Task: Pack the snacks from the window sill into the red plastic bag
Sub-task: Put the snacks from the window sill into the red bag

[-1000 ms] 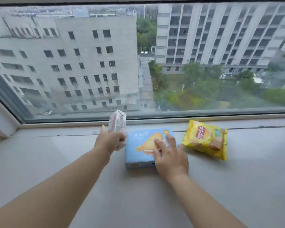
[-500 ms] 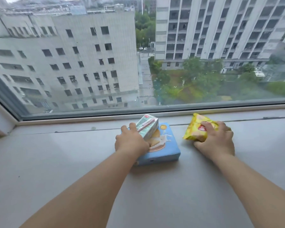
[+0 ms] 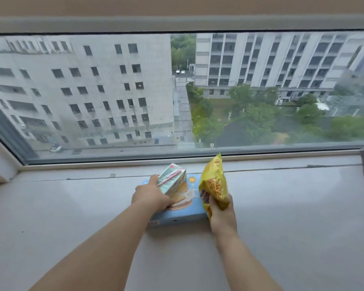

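On the wide grey window sill (image 3: 282, 217) lies a flat blue cardboard biscuit box (image 3: 183, 215). Upon it the left hand (image 3: 149, 197) grips a small green-and-white drink carton (image 3: 172, 181), lying tilted. Just beside the box, the right hand (image 3: 221, 215) pinches an upright crinkly yellow chip bag (image 3: 213, 183) by its bottom.

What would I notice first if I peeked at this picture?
The bright yellow chip bag, held upright by the right hand at the sill's middle. Beside it, the left hand holds a small drink carton on a blue biscuit box. Behind, grey buildings fill the big window.
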The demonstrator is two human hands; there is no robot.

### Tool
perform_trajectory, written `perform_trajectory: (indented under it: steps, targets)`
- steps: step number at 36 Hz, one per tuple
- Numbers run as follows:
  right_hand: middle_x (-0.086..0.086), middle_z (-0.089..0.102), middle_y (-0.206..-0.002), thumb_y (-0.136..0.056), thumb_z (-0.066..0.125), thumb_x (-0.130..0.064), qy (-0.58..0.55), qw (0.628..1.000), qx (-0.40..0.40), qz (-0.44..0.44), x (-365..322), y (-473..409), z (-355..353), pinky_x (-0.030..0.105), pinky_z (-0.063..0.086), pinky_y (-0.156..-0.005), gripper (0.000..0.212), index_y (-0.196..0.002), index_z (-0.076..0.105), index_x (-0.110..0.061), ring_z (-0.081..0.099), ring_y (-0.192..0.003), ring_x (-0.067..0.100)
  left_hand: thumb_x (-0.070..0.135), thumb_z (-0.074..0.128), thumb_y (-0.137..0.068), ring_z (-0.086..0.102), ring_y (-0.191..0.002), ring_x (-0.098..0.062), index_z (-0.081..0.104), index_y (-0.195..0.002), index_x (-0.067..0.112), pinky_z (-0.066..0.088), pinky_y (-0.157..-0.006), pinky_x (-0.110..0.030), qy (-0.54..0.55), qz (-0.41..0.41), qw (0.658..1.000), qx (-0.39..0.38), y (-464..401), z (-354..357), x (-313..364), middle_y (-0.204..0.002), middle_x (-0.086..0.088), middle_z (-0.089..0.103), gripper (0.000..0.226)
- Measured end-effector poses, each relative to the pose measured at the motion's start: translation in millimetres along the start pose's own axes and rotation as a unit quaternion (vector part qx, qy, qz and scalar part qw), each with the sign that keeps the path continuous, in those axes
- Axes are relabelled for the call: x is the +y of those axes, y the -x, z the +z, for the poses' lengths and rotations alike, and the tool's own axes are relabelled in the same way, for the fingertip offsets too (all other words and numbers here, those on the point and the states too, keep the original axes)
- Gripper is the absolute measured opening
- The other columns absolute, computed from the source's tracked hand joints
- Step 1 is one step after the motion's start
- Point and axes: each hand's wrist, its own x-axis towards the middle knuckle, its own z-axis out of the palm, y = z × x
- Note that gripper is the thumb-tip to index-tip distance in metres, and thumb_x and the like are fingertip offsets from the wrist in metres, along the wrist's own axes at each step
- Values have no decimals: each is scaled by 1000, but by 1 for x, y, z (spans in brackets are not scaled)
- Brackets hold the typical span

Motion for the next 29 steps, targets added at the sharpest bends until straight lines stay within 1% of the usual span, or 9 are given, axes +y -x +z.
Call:
perform_trajectory:
  steps: [5,9,13,16,18,20,24,27,29]
  targets:
    - [-1,57,-88,-92,56,-11,41,999,-11,19,8,30,-14,0,39,-51,16,-103,46,-18,51,-73,3,49,68,-72,52,-95,-24,32,-131,31,42,-73,-27,-9,-3,1000,6,26,4,-16,-115,-9,56,71]
    - [-2,58,-85,-92,54,-8,90,995,-27,41,7,66,-18,12,40,-57,20,-94,45,-26,51,-71,6,50,70,-70,56,-100,-26,39,-120,30,44,-76,-28,0,-5,1000,-6,59,5,-32,-108,-8,59,62]
    - [2,60,-102,-83,54,3,106,993,-46,34,0,101,-19,27,44,-80,37,-95,50,-32,59,-92,19,41,71,-66,61,-96,-28,44,-113,28,48,-76,-28,46,-28,998,-27,100,5,-49,-102,-8,63,55]
    - [9,54,-114,-65,48,-12,106,990,-70,58,15,120,-29,28,42,-90,42,-97,52,-39,55,-97,15,35,70,-68,60,-98,-26,45,-114,28,49,-78,-27,87,-55,994,-41,134,5,-64,-106,-6,64,53]
    - [10,54,-116,-71,54,-15,114,987,-72,87,33,130,-43,37,44,-97,46,-95,50,-53,55,-102,20,35,71,-70,59,-97,-25,46,-113,27,47,-76,-26,115,-70,990,-46,157,5,-74,-108,-5,63,50]
    - [8,55,-116,-83,60,-13,104,984,-72,126,28,152,-55,41,48,-93,42,-102,48,-48,55,-105,24,37,73,-69,58,-92,-23,47,-110,25,46,-72,-26,148,-98,982,-62,178,3,-87,-105,-4,62,49]
    - [2,54,-105,-92,56,-5,69,980,-90,166,8,189,-71,19,43,-65,32,-114,39,-22,54,-88,14,34,72,-52,59,-81,-20,54,-104,20,42,-57,-23,279,-125,943,-130,206,-1,-109,-97,-7,63,57]
    - [0,55,-103,-90,58,-6,98,979,-100,149,7,200,-78,18,38,-62,34,-113,38,-21,50,-83,10,20,73,-60,55,-69,-15,55,-104,15,38,-46,-16,347,-126,902,-223,220,-4,-112,-88,-7,61,48]
    - [-2,56,-100,-85,62,-9,112,979,-98,139,3,204,-82,21,40,-66,37,-111,39,-22,51,-84,11,24,76,-50,55,-75,-15,59,-110,11,34,-53,-17,332,-113,897,-270,229,-7,-111,-89,-7,62,63]
